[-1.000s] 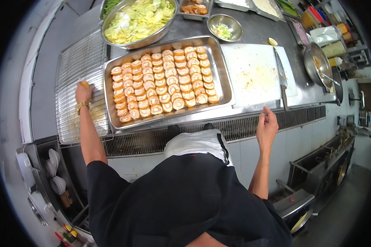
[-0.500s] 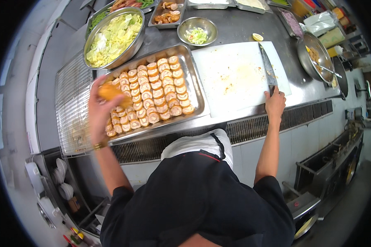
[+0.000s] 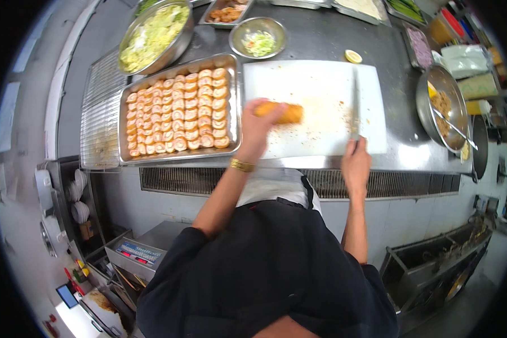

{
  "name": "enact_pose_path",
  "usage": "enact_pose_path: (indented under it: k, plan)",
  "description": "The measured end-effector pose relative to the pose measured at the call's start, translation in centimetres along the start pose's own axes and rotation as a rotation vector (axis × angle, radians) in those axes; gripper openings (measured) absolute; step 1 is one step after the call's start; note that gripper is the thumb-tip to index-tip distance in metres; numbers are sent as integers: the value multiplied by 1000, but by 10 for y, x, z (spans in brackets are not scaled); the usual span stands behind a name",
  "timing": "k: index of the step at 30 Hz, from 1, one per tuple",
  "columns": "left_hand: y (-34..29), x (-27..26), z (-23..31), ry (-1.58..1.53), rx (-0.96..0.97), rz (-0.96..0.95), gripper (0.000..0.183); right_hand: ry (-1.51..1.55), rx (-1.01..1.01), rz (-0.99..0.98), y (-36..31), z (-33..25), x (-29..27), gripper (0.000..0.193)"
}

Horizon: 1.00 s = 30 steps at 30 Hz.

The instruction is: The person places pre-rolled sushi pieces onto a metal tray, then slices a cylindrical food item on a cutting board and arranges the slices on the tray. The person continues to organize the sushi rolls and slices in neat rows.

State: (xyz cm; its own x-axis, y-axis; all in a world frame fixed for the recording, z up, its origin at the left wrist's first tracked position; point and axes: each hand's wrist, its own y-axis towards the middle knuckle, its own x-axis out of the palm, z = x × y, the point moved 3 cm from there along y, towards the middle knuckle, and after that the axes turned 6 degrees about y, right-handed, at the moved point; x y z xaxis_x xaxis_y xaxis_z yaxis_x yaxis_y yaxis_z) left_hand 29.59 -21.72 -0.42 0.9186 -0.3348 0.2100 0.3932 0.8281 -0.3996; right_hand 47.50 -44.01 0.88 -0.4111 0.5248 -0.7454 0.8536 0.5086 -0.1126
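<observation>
Golden roll: at mid-frame, over the left half of the white board; blur hides whether it touches down.
Left hand: clamped on the roll's left end, the right end sticking out bare.
Right hand: closed around the handle of the knife, its blurred blade pointing toward the top of the frame.
Step in hand: seemingly, placing the roll for slicing.
Next move: would call for a steady hold, fingers well back from the cut, and the blade brought leftward.
In the way: crumbs scattered on the board between roll and blade.
Tray: left of the board, filled with rows of round slices.
Wire rack: at the tray's left.
Upper frame: large bowl of leaves at left, small bowl of shredded vegetables near centre, lemon half just above the board.
Right edge of the desk: deep bowl with a spoon.
</observation>
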Motion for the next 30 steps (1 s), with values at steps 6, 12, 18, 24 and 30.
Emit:
enact_pose_path:
  k: [6, 12, 18, 24, 30]
  plan:
    - [23, -42, 66, -170, 143, 4, 18, 116, -37, -631, -60, -36, 63, 34]
    - [23, -8, 39, 381, 392, -66, 44, 95, -12, -375, -24, -14, 55, 29]
    - [8, 57, -30, 753, 789, -289, 48, -66, -73, -243, 20, 22, 5, 27]
    - [-8, 33, -34, 1083, 952, -402, 45, -123, -28, -319, 1, 21, 9, 24]
    - [-21, 38, -23, 1233, 1050, -536, 39, -137, -26, -345, -39, -16, -12, 21]
